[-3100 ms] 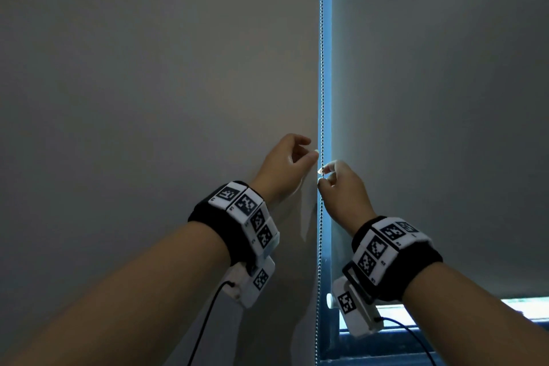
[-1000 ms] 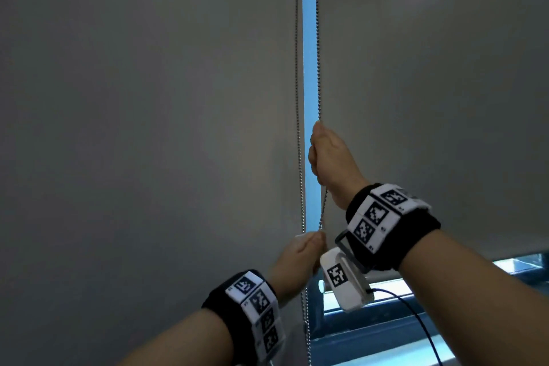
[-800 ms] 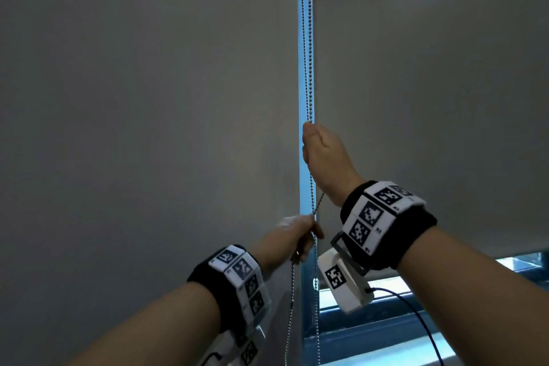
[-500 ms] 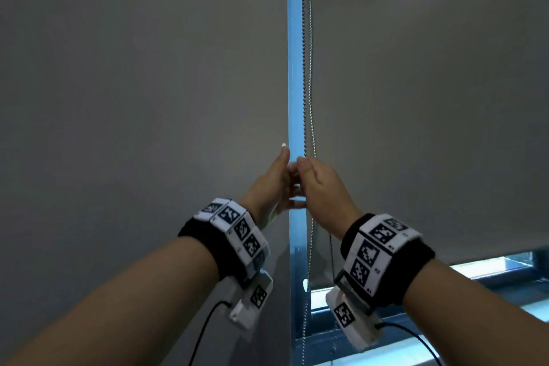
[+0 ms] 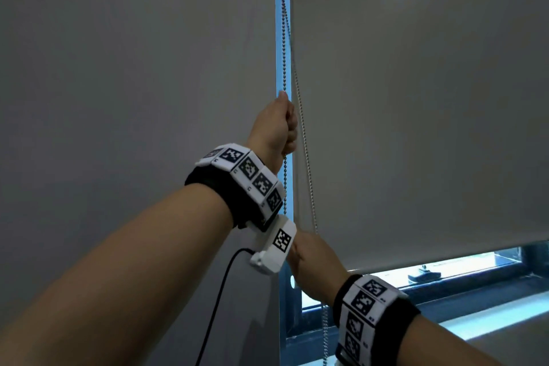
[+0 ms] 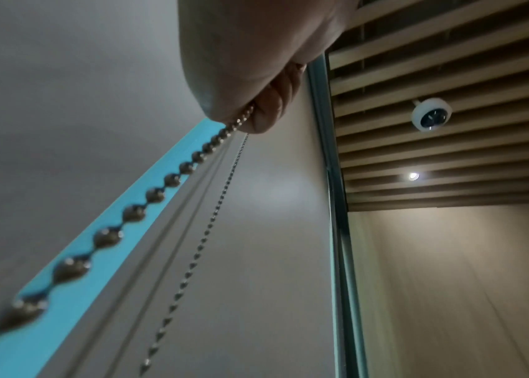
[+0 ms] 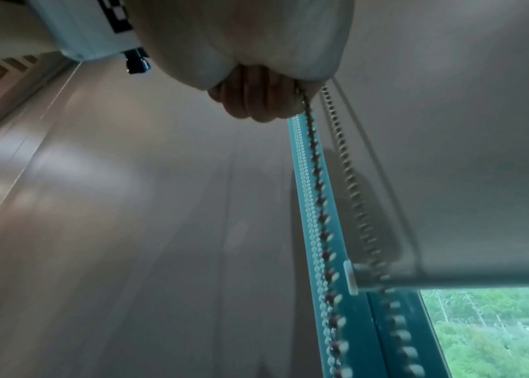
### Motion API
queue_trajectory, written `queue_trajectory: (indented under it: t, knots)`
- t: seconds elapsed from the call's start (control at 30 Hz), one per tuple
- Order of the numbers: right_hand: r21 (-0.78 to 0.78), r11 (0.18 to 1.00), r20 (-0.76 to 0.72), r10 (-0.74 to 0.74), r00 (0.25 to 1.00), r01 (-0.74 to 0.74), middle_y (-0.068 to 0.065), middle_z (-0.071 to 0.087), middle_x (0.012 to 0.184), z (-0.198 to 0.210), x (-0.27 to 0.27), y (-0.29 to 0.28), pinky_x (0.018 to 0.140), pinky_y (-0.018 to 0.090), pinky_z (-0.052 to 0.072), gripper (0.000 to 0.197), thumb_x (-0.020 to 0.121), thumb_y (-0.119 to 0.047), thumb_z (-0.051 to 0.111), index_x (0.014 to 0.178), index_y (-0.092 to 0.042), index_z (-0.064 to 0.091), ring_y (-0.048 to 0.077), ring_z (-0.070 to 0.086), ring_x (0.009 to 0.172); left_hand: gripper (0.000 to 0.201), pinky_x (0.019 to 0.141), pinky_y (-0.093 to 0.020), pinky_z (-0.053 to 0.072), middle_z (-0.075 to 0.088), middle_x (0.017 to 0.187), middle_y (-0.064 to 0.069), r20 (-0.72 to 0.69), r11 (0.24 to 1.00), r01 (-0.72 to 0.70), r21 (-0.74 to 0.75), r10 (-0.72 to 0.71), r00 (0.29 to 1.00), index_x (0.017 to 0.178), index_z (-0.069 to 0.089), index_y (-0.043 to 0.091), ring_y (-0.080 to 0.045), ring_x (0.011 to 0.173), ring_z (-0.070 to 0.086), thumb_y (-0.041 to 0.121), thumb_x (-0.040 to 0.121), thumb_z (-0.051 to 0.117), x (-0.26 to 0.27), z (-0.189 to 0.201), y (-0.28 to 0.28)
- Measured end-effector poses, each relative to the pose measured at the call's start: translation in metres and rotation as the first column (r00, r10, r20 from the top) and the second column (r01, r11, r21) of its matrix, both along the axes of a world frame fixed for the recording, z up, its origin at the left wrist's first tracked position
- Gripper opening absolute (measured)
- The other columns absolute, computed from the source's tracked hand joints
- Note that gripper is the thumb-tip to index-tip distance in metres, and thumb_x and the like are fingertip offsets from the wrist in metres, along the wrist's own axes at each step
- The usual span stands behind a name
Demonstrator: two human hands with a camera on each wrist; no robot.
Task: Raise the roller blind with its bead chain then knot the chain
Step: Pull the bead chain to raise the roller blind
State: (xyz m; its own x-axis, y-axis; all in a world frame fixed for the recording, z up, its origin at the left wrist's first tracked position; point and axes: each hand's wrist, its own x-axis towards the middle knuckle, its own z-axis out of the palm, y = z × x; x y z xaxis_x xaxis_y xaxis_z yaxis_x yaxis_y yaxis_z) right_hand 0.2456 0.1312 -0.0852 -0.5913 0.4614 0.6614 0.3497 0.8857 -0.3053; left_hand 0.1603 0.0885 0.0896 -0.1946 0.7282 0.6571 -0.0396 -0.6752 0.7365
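Two strands of the bead chain (image 5: 284, 38) hang in the bright gap between two grey roller blinds. High up, my left hand (image 5: 280, 125) grips one strand in a fist; in the left wrist view the chain (image 6: 156, 194) runs out from under curled fingers (image 6: 266, 115). Lower down, my right hand (image 5: 310, 261) is closed round the chain, partly hidden behind the left wrist camera. The right wrist view shows its fingers (image 7: 253, 102) wrapped on the chain (image 7: 318, 191). The right blind (image 5: 416, 98) ends at a bottom bar (image 7: 450, 278).
The left blind (image 5: 133, 83) hangs fully down. Below the right blind a strip of window (image 5: 445, 269) and its dark frame (image 5: 475, 291) show; trees (image 7: 499, 332) lie outside. A slatted ceiling with a camera dome (image 6: 429, 117) is overhead.
Half a second ago both hands met at mid height. Since then the left hand has climbed the chain and the right hand has pulled down. The right blind's bottom edge sits slightly higher.
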Motion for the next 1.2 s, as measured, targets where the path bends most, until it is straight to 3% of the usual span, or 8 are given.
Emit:
queue_trajectory:
  t: [0.13,0.23,0.3,0.53,0.67,0.9,1.07,1.2]
  knots:
    - [0.037,0.999,0.115,0.003,0.993,-0.008,0.010,0.060,0.074,0.012,-0.004,0.004,0.058,0.030,0.042,0.043,0.076,-0.041,0.019,0.078,-0.013,0.051,0.024,0.054,0.065,0.041,0.036,-0.018,0.018,0.026,0.042,0.011,-0.054,0.999,-0.046,-0.003,0.046,0.998,0.060,0.027,0.023,-0.007,0.036,0.018,0.031,0.100,0.031,0.001,-0.016,0.006]
    - [-0.136,0.989,-0.106,0.050,0.993,-0.064,0.002,0.069,0.090,0.030,-0.005,0.010,0.080,0.040,0.050,0.060,0.076,-0.069,0.024,0.103,-0.024,0.054,0.021,0.065,0.085,0.041,0.036,-0.016,0.017,0.026,0.041,0.011,-0.043,0.999,-0.039,-0.030,0.038,0.998,0.058,0.027,0.023,-0.006,0.035,0.018,0.028,0.099,0.032,-0.001,-0.027,0.010]
    - [-0.199,0.973,-0.248,0.065,0.966,-0.117,-0.006,0.067,0.085,0.047,-0.006,0.013,0.075,0.036,0.048,0.056,0.077,-0.074,0.025,0.100,-0.031,0.052,0.015,0.066,0.081,0.041,0.038,-0.018,0.014,0.027,0.042,0.011,-0.037,0.997,-0.063,-0.051,0.061,0.997,0.057,0.028,0.023,-0.008,0.037,0.019,0.027,0.098,0.033,-0.005,-0.038,0.013]
    - [-0.146,0.966,-0.487,0.120,0.865,-0.216,-0.008,0.061,0.095,0.106,-0.013,0.008,0.086,0.039,0.051,0.050,0.091,-0.049,0.043,0.132,-0.019,0.042,0.014,0.061,0.089,0.032,0.040,-0.021,0.022,0.031,0.050,0.006,-0.098,0.979,-0.116,-0.169,0.101,0.990,0.067,0.043,0.019,-0.009,0.041,0.025,0.037,0.094,0.041,-0.020,-0.086,0.015]
    - [-0.213,0.930,-0.487,0.164,0.858,-0.299,0.001,0.060,0.097,0.126,-0.020,-0.003,0.073,0.036,0.052,0.047,0.095,-0.038,0.046,0.136,-0.017,0.034,0.017,0.063,0.078,0.036,0.040,-0.020,0.022,0.033,0.048,0.007,-0.081,0.956,-0.094,-0.277,0.075,0.994,0.060,0.035,0.022,-0.008,0.038,0.026,0.029,0.095,0.038,-0.019,-0.125,0.010]
    - [-0.297,0.878,-0.560,0.158,0.813,-0.375,-0.004,0.031,0.058,0.107,-0.033,-0.004,0.042,0.018,0.027,0.033,0.100,-0.039,0.033,0.074,-0.018,0.036,0.004,0.028,0.041,0.043,0.042,-0.021,0.025,0.035,0.049,0.006,-0.232,0.957,-0.029,-0.288,-0.040,0.972,0.058,0.035,0.022,-0.009,0.040,0.027,0.033,0.099,0.033,-0.023,-0.169,0.011]
    - [-0.215,0.891,-0.615,0.193,0.764,-0.399,-0.013,0.027,0.044,0.092,-0.030,-0.005,0.039,0.016,0.023,0.040,0.102,-0.029,0.033,0.063,-0.020,0.028,0.003,0.023,0.038,0.047,0.044,-0.021,0.028,0.039,0.052,0.006,-0.272,0.929,0.007,-0.369,-0.115,0.955,0.060,0.045,0.021,-0.008,0.042,0.032,0.042,0.100,0.031,-0.028,-0.169,0.015]
    - [-0.189,0.898,-0.630,0.199,0.750,-0.397,-0.009,0.030,0.047,0.081,-0.023,-0.001,0.041,0.018,0.026,0.040,0.102,-0.025,0.035,0.062,-0.019,0.033,0.002,0.026,0.038,0.074,0.072,-0.032,0.051,0.065,0.087,-0.013,-0.162,0.912,0.136,-0.387,-0.212,0.964,0.106,0.064,0.010,-0.020,0.076,0.065,0.061,0.094,0.012,-0.042,-0.149,0.022]
